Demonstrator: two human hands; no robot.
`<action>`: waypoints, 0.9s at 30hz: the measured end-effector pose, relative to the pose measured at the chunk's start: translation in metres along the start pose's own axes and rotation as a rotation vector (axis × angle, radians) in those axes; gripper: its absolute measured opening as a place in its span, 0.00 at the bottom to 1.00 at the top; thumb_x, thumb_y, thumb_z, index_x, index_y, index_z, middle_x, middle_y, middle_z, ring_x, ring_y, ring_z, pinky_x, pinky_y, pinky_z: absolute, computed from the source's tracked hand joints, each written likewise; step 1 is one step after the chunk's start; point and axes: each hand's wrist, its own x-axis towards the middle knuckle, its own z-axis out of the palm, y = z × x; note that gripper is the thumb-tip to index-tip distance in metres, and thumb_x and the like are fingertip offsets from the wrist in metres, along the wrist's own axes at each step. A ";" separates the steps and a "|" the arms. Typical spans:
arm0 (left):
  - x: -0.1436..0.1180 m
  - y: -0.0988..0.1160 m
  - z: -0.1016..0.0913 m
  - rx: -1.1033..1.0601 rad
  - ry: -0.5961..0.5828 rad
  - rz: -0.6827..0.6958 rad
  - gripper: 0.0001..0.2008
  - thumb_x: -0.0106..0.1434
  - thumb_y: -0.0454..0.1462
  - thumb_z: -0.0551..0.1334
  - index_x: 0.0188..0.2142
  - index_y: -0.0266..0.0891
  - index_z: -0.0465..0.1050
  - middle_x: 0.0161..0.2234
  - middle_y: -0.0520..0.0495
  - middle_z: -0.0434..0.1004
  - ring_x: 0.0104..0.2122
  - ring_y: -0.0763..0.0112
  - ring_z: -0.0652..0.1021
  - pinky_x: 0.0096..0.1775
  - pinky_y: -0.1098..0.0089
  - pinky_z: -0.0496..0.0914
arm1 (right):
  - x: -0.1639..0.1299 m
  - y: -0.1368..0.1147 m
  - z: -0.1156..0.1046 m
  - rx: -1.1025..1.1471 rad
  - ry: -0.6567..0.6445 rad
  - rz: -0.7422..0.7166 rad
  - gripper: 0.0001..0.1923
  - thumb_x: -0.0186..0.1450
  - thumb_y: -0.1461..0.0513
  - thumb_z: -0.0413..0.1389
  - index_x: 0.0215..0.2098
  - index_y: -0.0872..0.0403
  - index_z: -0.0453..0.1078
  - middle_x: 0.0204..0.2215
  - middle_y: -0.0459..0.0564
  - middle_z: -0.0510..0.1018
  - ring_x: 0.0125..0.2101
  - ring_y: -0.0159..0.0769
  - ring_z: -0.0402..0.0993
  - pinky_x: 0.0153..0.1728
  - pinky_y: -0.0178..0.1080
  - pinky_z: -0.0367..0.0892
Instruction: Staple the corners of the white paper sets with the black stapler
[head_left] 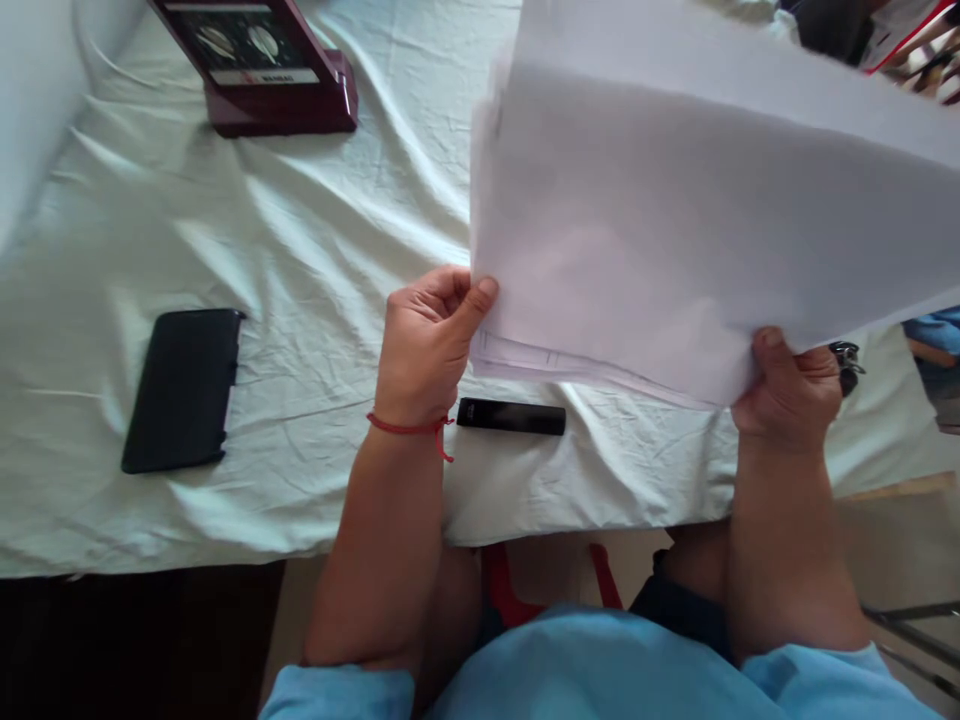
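The left hand (427, 345) has its thumb pressed flat against the near left corner of a stack of white papers (675, 220), the other fingers curled in behind the sheets, so the corner is pinched between them. A thin red string (411, 428) circles that wrist. The right hand (787, 390) clamps the near right corner the same way: thumb on top, fingers hidden under the paper. Between the two hands the stack is held up off the table, tilted, its far edge rising toward one o'clock and filling most of the upper right of the view. The sheets are fanned slightly at the left edge and along the bottom, where faint printed lines show on a lower page.

Just at five o'clock from the left wrist a small black bar-shaped object (511, 416) lies on the pale wrinkled cloth (315, 230) that covers the table. Well out at nine o'clock from the left hand lies a flat black case (184, 388). At eleven o'clock, near the far edge, stands a dark red box (262, 62) with a picture on its lid. Beside the right hand, at three o'clock, something dark and metallic (847, 362) peeks out from behind the paper; I cannot tell what it is. Both forearms are bare below light blue sleeves (585, 670).
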 end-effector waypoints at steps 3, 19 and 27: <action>0.002 -0.002 0.001 -0.020 0.028 0.086 0.17 0.64 0.46 0.84 0.35 0.43 0.81 0.35 0.50 0.82 0.41 0.63 0.84 0.49 0.64 0.79 | 0.001 0.001 -0.001 0.008 -0.005 -0.012 0.16 0.45 0.61 0.79 0.31 0.49 0.83 0.35 0.45 0.89 0.43 0.40 0.86 0.64 0.51 0.82; 0.001 0.001 0.005 -0.100 0.037 0.093 0.08 0.53 0.31 0.78 0.31 0.43 0.84 0.34 0.50 0.87 0.41 0.64 0.84 0.52 0.61 0.81 | -0.006 0.004 -0.014 -0.089 -0.244 0.085 0.22 0.47 0.58 0.85 0.36 0.53 0.85 0.39 0.51 0.91 0.47 0.45 0.89 0.68 0.55 0.80; -0.001 0.016 -0.011 -0.096 -0.085 0.275 0.03 0.63 0.42 0.78 0.34 0.48 0.91 0.34 0.50 0.88 0.35 0.65 0.82 0.37 0.62 0.75 | -0.002 0.008 -0.026 -0.186 -0.368 0.018 0.28 0.50 0.47 0.85 0.46 0.40 0.84 0.46 0.44 0.92 0.59 0.51 0.88 0.68 0.58 0.81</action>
